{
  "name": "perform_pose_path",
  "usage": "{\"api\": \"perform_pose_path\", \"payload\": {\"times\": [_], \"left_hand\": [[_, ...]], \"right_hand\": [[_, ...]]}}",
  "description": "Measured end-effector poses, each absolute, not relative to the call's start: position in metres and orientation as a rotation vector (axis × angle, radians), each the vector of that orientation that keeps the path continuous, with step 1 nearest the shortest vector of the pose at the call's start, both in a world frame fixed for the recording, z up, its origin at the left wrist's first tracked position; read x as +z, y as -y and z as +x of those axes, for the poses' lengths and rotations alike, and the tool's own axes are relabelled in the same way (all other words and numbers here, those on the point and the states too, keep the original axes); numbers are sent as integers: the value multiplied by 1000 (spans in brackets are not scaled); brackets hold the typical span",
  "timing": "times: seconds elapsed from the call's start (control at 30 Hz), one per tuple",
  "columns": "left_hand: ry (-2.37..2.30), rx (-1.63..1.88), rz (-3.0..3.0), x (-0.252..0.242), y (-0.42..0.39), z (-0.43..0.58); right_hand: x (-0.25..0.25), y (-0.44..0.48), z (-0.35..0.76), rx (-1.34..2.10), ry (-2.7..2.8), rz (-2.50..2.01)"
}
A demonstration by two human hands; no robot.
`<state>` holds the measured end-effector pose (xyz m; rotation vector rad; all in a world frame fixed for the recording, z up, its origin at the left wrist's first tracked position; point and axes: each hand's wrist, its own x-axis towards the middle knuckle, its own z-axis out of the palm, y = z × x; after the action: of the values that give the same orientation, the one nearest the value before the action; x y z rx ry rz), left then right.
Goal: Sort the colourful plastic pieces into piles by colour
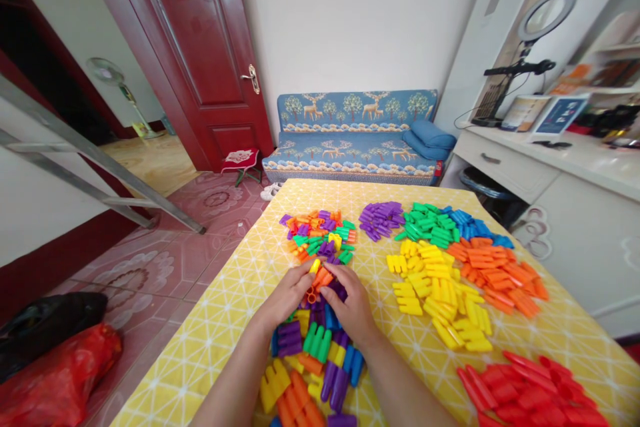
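My left hand (289,295) and my right hand (350,303) meet over a built strip of joined plastic blocks (315,360) that runs toward me on the yellow tablecloth (240,320). Both hands pinch an orange block (320,278) at the strip's far end, beside a yellow piece. Just beyond the fingers lies a mixed loose pile of blocks (320,233).
Sorted heaps lie to the right: purple (381,219), green (430,225), blue (470,221), orange (500,270), yellow (440,293), red (525,390). A blue sofa (355,137) stands past the table, a white desk (550,167) on the right, a red door (200,47) on the left.
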<state>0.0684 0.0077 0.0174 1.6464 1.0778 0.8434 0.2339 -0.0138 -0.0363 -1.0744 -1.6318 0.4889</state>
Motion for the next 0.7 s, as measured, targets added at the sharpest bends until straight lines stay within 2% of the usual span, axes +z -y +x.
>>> {"api": "perform_pose_path", "payload": {"times": [0.13,0.33,0.7], "left_hand": [[-1052,887,1792,20,-7,73],[-1119,926,1633,10,-8,75],[-1074,1059,1923,14,-8,81]], "right_hand": [[-36,16,231,574,1560,-1110],[-35,18,229,746,1387,-1071],[-36,13,233,751,1403,-1085]]}}
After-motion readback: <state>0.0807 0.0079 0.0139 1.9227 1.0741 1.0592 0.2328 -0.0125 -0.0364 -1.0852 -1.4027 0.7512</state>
